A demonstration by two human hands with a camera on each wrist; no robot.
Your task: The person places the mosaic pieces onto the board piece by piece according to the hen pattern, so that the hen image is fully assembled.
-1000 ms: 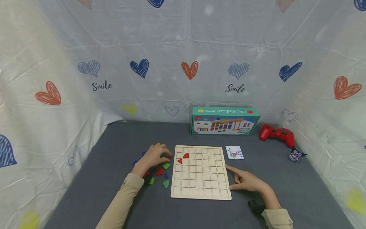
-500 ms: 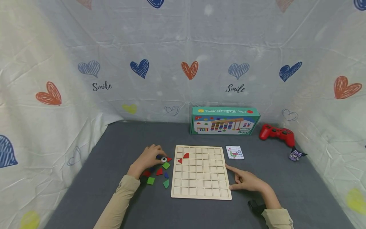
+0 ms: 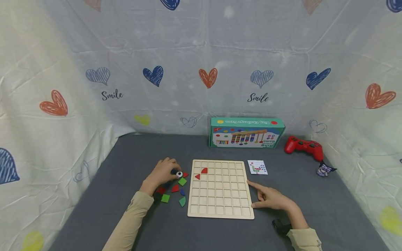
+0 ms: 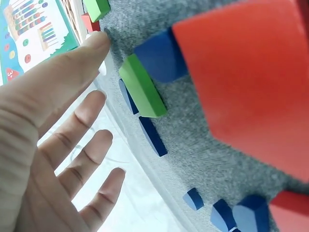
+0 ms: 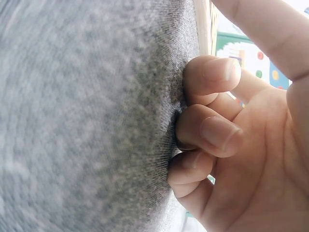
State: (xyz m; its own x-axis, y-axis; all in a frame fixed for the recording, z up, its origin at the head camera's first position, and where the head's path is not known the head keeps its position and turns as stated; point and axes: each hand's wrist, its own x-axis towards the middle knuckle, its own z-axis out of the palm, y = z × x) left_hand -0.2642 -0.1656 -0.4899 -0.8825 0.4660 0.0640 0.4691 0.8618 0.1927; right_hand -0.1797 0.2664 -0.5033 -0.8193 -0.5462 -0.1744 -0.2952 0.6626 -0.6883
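My left hand (image 3: 161,173) is over the loose shape pieces left of the wooden grid board (image 3: 218,201). Its thumb and forefinger pinch a dark blue piece with a white-and-black eye (image 3: 179,174); in the left wrist view the thumb mostly hides it. Close by lie a red piece (image 3: 185,174), green squares (image 3: 182,181), a green rounded piece (image 3: 182,202) and several blue pieces (image 4: 153,136). A red quarter circle (image 3: 204,170) and a red triangle (image 3: 197,176) sit on the board's upper left. My right hand (image 3: 274,198) touches the board's right edge with forefinger and thumb, other fingers curled.
A small pattern card (image 3: 258,167) lies right of the board. Behind stands a green game box (image 3: 247,133). A red game controller (image 3: 304,147) and a small purple-and-black figure (image 3: 325,169) are at the back right of the grey table (image 3: 150,146).
My left hand has drawn back slightly to the left, and the dark blue eye piece has come into view at its fingertips. My right hand and the board have stayed put.
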